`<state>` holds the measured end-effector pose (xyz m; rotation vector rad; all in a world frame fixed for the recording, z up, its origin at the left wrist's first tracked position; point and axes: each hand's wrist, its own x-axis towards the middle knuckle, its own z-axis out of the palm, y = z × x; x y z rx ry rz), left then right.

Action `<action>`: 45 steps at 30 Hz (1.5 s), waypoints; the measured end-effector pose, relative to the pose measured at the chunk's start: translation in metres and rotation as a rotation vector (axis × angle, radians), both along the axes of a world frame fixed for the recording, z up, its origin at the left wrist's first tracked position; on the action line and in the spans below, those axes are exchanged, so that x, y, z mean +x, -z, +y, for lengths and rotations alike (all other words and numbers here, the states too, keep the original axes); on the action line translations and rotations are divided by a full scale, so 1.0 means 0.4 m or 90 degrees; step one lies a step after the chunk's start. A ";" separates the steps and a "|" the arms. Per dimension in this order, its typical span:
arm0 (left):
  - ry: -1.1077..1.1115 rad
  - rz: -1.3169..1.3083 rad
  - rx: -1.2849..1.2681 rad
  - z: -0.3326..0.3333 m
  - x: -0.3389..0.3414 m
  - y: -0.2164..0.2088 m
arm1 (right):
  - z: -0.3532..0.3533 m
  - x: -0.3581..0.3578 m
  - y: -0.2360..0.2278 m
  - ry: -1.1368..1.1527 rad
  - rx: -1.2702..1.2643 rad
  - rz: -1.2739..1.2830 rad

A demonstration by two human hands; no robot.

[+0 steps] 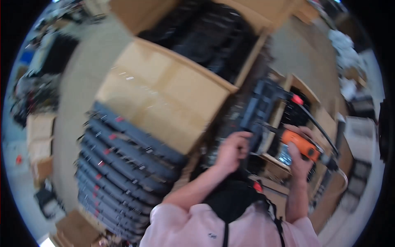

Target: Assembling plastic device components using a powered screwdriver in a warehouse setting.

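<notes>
**Orange power tool and dark device, held at the open carton**

Item 1: orange power tool [302, 145], elongated, black at its far end, with a black cable arching from it. It lies across the palm of the right hand [299, 158], whose fingers [306, 132] are clenched round the orange body from behind; the black tip juts out to the right of the hand.

Item 2: dark device [258, 113], rectangular, blurred, with a small red part at its upper right. It sits just left of the orange power tool. The left hand [232, 150] meets its lower left edge, fingers [242, 136] curled against it; whether they grip it or only press on it cannot be told.

Item 3: open carton [284, 119], brown, directly behind the orange power tool, dark contents inside.

Item 4: large cardboard box [164, 92], flap closed, well left of the orange power tool.

Item 5: stack of dark flat units [119, 164] with red marks, below that box, far left of the tool.
</notes>
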<state>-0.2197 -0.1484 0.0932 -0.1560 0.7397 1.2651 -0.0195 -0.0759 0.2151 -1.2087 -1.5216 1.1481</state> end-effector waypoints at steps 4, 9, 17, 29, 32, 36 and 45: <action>-0.018 0.181 -0.031 0.017 -0.067 0.005 | 0.009 0.007 -0.006 -0.006 -0.011 0.012; 0.126 0.779 0.012 0.055 -0.104 0.059 | 0.028 -0.044 -0.010 -0.012 -0.040 -0.025; 0.222 1.007 0.113 0.036 -0.015 0.136 | 0.063 -0.089 0.041 -0.054 -0.076 -0.073; 0.161 1.044 0.167 0.045 -0.006 0.160 | 0.087 -0.120 0.070 -0.071 -0.105 -0.114; 0.149 1.041 0.173 0.045 -0.006 0.159 | 0.096 -0.128 0.086 -0.083 -0.096 -0.125; 0.151 1.023 0.168 0.045 -0.007 0.155 | 0.105 -0.141 0.109 -0.101 -0.094 -0.132; 0.104 0.955 0.128 0.026 -0.009 0.129 | 0.107 -0.176 0.127 -0.172 -0.092 -0.218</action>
